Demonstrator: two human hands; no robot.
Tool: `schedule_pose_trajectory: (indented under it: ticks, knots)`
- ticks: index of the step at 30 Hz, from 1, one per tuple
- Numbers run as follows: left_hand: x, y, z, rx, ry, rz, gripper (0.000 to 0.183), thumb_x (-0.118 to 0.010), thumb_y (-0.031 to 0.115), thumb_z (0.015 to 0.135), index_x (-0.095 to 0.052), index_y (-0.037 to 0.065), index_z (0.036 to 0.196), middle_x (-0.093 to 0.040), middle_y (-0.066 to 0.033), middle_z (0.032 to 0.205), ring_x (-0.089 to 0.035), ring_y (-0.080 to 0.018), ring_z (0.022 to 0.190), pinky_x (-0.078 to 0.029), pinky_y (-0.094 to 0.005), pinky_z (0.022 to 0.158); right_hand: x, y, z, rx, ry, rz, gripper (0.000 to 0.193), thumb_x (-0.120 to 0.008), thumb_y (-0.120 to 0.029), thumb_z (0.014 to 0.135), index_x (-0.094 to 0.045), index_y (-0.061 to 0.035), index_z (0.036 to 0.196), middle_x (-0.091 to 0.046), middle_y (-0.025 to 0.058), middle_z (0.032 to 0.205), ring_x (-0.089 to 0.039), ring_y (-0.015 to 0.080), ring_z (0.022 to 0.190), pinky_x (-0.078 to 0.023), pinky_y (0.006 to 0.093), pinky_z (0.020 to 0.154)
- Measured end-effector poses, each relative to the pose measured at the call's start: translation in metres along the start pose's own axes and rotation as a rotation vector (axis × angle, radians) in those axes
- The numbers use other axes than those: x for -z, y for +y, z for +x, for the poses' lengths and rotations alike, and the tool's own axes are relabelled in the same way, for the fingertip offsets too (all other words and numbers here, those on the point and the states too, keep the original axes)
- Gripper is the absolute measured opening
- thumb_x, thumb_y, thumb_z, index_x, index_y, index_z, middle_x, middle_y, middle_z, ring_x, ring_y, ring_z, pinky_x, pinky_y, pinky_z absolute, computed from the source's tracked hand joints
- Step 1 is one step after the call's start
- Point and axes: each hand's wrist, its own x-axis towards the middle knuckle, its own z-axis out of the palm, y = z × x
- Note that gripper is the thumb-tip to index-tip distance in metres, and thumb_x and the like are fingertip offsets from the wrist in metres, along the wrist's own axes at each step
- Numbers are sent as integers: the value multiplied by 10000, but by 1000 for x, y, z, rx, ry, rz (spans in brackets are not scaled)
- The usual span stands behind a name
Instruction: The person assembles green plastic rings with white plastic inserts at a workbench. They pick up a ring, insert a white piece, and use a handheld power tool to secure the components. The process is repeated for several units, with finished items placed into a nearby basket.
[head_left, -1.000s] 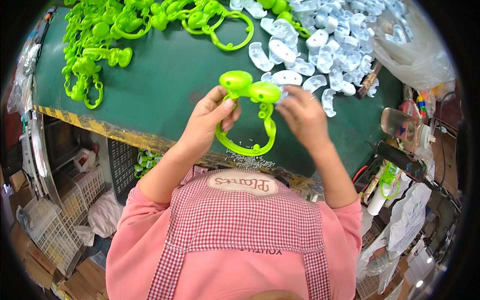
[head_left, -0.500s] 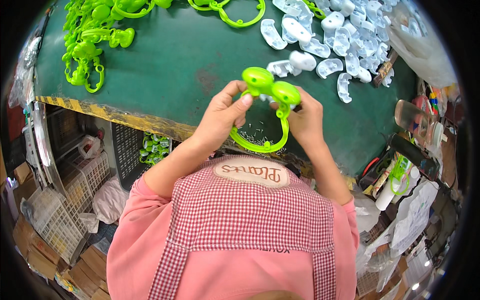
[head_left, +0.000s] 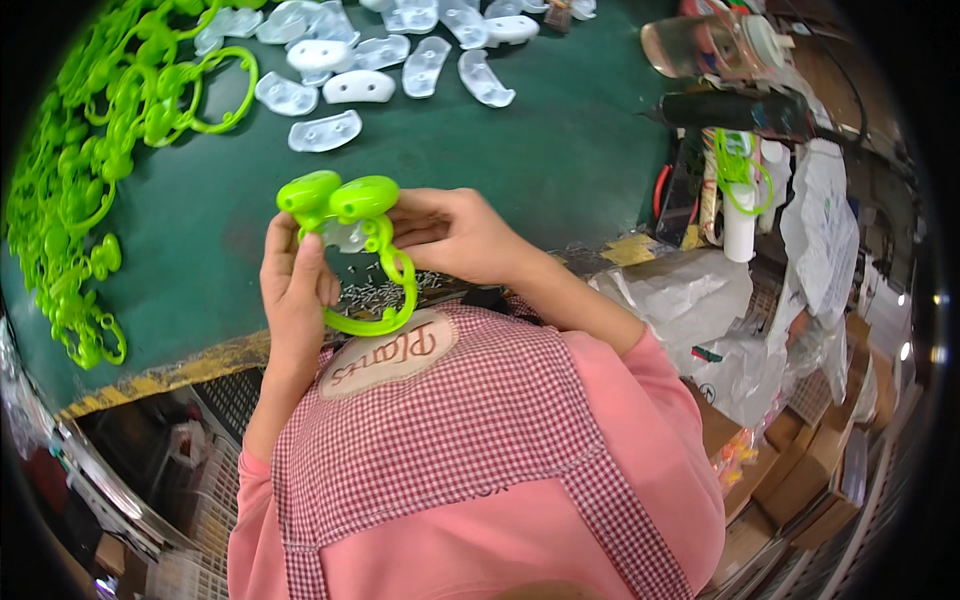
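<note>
Since the previous frame, the view has swung so that both hands and the green frame (head_left: 366, 199) stand farther left in it, and the right forearm slants in more crosswise. Left hand (head_left: 292, 285): thumb and bent fingers pinch the frame's left side, just under the lobe. Right hand (head_left: 455, 235): fingers curled behind the right lobe; fingertips hidden, so grip cannot be told.

The frame is held between the hands, over the near edge of the table (head_left: 560, 170). Material: glossy, smooth, hard-looking plastic; two egg-shaped lobes (head_left: 310, 188) side by side, each with a small hole, above a slim curved loop (head_left: 409, 300). Long axis runs away from the body, lobes at the far end, the loop's rounded end toward the apron (head_left: 430, 430), slightly right. A translucent pale piece (head_left: 345, 237) shows below the lobes, between the hands.

Beyond the hands lie curved pale shells (head_left: 360, 87), some turned with two dark holes upward. Left of the left hand, a tangled heap of green parts (head_left: 110, 160). Small metallic bits (head_left: 360, 298) lie just below the hands, partly seen through the loop. The apron is checked woven cloth.
</note>
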Motion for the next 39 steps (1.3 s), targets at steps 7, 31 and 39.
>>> schedule_pose_trajectory:
  ticks: [7,31,39]
  knots:
    - [1,0,2,5,-15,-30,372,-518,196,996,-410,1,1294,-476,16,778,-354,-19,498,-330,-194,457,193,-25,-109,21,1150,-1270,398,-691,-316,841,-665,-2,1085,-676,161,1025,-652,293,906,-500,372,829]
    - [7,1,13,-18,-3,-54,370,-539,191,985,-417,11,1284,-492,1,808,-343,-31,481,-337,-198,450,218,-59,-143,-235,371,-1958,879,-636,105,591,-446,-226,1383,-410,32,1452,-332,297,1365,-286,498,1096]
    - [4,-1,13,5,-26,-77,363,-533,190,988,-430,13,1287,-448,34,690,-349,-29,469,-329,-196,435,232,-57,-169,-417,465,-1934,878,-763,-178,589,-429,-205,1401,-457,41,1400,-396,305,1317,-294,492,1085]
